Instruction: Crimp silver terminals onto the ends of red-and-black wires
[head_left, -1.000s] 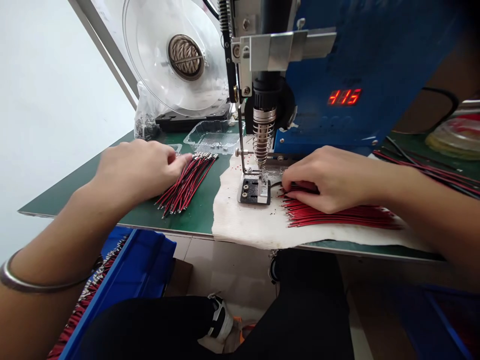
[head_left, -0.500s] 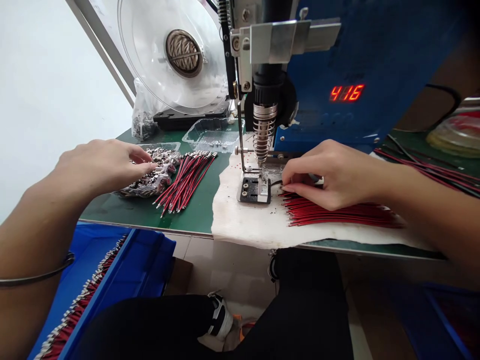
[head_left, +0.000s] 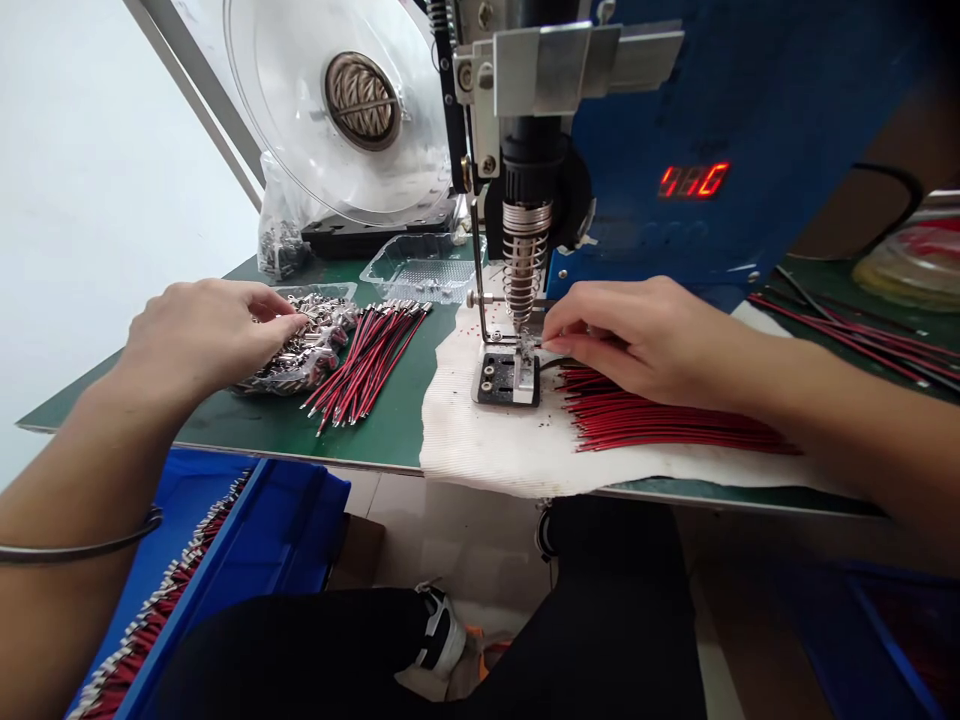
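Observation:
My left hand (head_left: 206, 335) rests on a pile of small shiny metal parts (head_left: 307, 340) on the green table, fingertips pinched together in the pile. Just right of the pile lies a bundle of red and black wires with metal tips (head_left: 371, 360). My right hand (head_left: 637, 335) pinches a thin wire end and holds it at the black fixture block (head_left: 506, 378) under the machine's spring-wrapped tip (head_left: 523, 265). Beneath that hand a row of red wires (head_left: 667, 425) lies on a white cloth (head_left: 487, 445).
The blue machine (head_left: 750, 90) with a red number display (head_left: 694, 180) stands behind. A clear reel (head_left: 337, 100) and clear plastic tray (head_left: 416, 268) sit at the back. More wires (head_left: 855, 340) lie far right. A blue bin with wires (head_left: 217, 570) sits below the table edge.
My left hand left the wire bundle and moved left onto the pile of metal parts. My right hand shifted from the red wires up to the fixture under the tip.

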